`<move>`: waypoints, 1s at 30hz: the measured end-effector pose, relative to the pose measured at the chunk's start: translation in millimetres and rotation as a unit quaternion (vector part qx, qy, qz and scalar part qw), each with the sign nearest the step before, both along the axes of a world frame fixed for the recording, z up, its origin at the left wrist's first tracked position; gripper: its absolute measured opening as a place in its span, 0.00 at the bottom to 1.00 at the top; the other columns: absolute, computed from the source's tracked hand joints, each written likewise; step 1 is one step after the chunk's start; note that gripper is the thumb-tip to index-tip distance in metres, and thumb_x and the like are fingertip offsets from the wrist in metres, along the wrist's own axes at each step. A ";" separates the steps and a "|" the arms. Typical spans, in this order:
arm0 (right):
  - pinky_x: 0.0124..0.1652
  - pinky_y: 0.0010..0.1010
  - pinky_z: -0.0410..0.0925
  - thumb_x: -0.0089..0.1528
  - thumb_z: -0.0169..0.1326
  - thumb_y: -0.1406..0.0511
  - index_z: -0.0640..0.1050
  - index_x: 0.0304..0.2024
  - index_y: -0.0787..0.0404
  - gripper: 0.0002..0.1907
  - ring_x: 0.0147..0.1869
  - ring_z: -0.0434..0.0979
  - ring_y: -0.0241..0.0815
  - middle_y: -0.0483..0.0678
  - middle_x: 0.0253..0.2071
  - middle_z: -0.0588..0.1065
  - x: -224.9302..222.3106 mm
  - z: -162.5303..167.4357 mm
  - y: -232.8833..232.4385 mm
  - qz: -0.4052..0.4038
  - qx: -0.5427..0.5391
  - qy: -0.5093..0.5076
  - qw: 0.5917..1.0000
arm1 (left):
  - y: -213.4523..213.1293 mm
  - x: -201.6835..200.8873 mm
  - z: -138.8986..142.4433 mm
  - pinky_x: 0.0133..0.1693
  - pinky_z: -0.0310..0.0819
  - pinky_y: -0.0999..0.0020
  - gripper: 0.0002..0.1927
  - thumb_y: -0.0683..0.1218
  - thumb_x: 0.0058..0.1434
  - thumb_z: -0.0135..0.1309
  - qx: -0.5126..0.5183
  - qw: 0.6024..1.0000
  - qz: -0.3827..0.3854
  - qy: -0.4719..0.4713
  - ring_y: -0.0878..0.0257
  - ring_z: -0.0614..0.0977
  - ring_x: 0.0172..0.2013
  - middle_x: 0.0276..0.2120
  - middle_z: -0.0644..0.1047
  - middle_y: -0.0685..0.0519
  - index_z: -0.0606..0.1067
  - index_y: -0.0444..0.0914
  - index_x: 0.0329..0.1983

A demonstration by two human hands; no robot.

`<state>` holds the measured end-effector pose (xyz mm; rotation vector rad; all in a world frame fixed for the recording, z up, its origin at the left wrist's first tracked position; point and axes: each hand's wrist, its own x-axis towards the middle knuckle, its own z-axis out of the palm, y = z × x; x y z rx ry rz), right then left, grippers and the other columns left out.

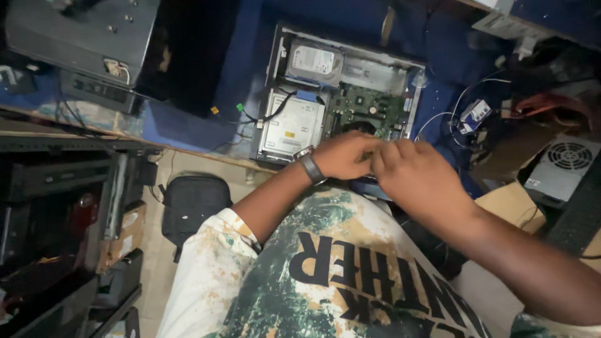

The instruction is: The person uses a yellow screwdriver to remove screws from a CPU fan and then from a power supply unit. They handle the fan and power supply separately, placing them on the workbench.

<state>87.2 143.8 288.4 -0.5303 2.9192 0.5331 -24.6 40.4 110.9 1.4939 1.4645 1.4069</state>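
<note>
Your left hand (pixel 343 155) and right hand (pixel 416 175) meet, fingers curled, grip contents hidden, at the near edge of the open computer case (pixel 341 94) in frame centre; cover off, hard drive (pixel 315 61), optical drive (pixel 293 125), motherboard (pixel 369 109) still seated.

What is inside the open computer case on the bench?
Inside the computer case: a hard drive, a silver optical drive and the green motherboard. The left hand and right hand cover its near edge.
</note>
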 end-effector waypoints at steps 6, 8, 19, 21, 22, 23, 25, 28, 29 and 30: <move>0.28 0.36 0.73 0.51 0.55 0.67 0.79 0.29 0.59 0.04 0.30 0.81 0.45 0.48 0.27 0.78 -16.9 -12.8 -1.6 -0.091 -0.006 -0.074 0.993 | -5.1 -19.1 -4.9 0.43 0.80 0.63 0.17 0.49 0.58 0.62 -0.020 0.998 -0.034 -0.052 0.55 0.85 0.40 0.40 0.81 0.47 0.78 0.37 0.48; 0.26 0.38 0.73 0.50 0.56 0.67 0.80 0.27 0.59 0.05 0.27 0.82 0.48 0.50 0.24 0.78 -17.3 -13.1 -2.1 -0.179 -0.031 -0.097 0.979 | -5.6 -22.8 -6.6 0.43 0.80 0.64 0.18 0.51 0.58 0.63 -0.023 0.999 -0.039 -0.024 0.56 0.86 0.40 0.41 0.82 0.49 0.79 0.39 0.48; 0.36 0.35 0.72 0.51 0.55 0.65 0.81 0.32 0.59 0.09 0.35 0.81 0.45 0.47 0.28 0.78 -21.9 -5.7 -7.3 -0.065 0.022 -0.005 0.998 | 10.3 -23.0 -27.2 0.37 0.74 0.53 0.11 0.53 0.58 0.62 -0.010 0.994 0.033 0.104 0.49 0.83 0.35 0.30 0.80 0.49 0.79 0.40 0.33; 0.38 0.35 0.69 0.53 0.53 0.65 0.81 0.31 0.57 0.07 0.37 0.79 0.43 0.44 0.29 0.77 -23.1 -3.0 -4.6 -0.019 0.073 -0.040 0.996 | 5.4 -24.1 -30.2 0.36 0.73 0.52 0.12 0.53 0.56 0.62 -0.015 0.995 0.044 0.090 0.49 0.82 0.35 0.30 0.79 0.49 0.78 0.40 0.33; 0.38 0.35 0.67 0.54 0.53 0.64 0.80 0.30 0.56 0.06 0.37 0.79 0.42 0.43 0.29 0.77 -24.0 -2.6 -3.6 0.005 0.098 -0.057 0.994 | 2.7 -24.2 -31.0 0.35 0.73 0.52 0.12 0.53 0.55 0.62 -0.017 0.995 0.049 0.084 0.49 0.82 0.35 0.30 0.79 0.49 0.78 0.40 0.33; 0.39 0.35 0.66 0.54 0.53 0.64 0.80 0.29 0.56 0.06 0.37 0.79 0.42 0.43 0.28 0.77 -25.8 -4.2 -3.3 0.032 0.096 -0.071 0.992 | 0.5 -22.9 -31.5 0.36 0.73 0.52 0.12 0.52 0.55 0.61 -0.003 0.996 0.044 0.076 0.49 0.82 0.35 0.31 0.79 0.49 0.78 0.40 0.34; 0.39 0.34 0.65 0.53 0.53 0.64 0.81 0.27 0.56 0.06 0.37 0.79 0.42 0.44 0.27 0.77 -30.7 -9.6 -3.2 0.083 0.092 -0.095 0.988 | -2.4 -22.0 -32.5 0.38 0.74 0.54 0.10 0.52 0.57 0.60 0.027 0.997 0.034 0.064 0.49 0.83 0.37 0.32 0.79 0.49 0.78 0.41 0.35; 0.39 0.35 0.68 0.53 0.54 0.63 0.81 0.26 0.55 0.06 0.32 0.80 0.44 0.47 0.26 0.78 -33.9 -17.9 -4.9 -0.026 0.077 -0.115 0.990 | -3.7 -19.0 -33.7 0.39 0.74 0.53 0.10 0.51 0.60 0.59 0.045 0.993 0.061 0.086 0.47 0.82 0.39 0.34 0.79 0.47 0.78 0.41 0.38; 0.35 0.38 0.69 0.52 0.54 0.62 0.81 0.26 0.55 0.07 0.30 0.81 0.45 0.48 0.26 0.79 -34.4 -21.1 -6.0 -0.072 0.094 -0.133 0.984 | -3.3 -17.4 -34.2 0.40 0.74 0.53 0.10 0.50 0.60 0.59 0.053 0.993 0.063 0.086 0.47 0.82 0.39 0.35 0.80 0.48 0.78 0.41 0.39; 0.31 0.41 0.70 0.52 0.54 0.61 0.81 0.26 0.55 0.08 0.28 0.81 0.47 0.50 0.25 0.79 -34.8 -23.7 -7.1 -0.117 0.110 -0.149 0.976 | -2.4 -15.6 -34.2 0.40 0.74 0.53 0.10 0.50 0.60 0.59 0.060 0.992 0.065 0.085 0.47 0.82 0.40 0.36 0.80 0.48 0.78 0.41 0.40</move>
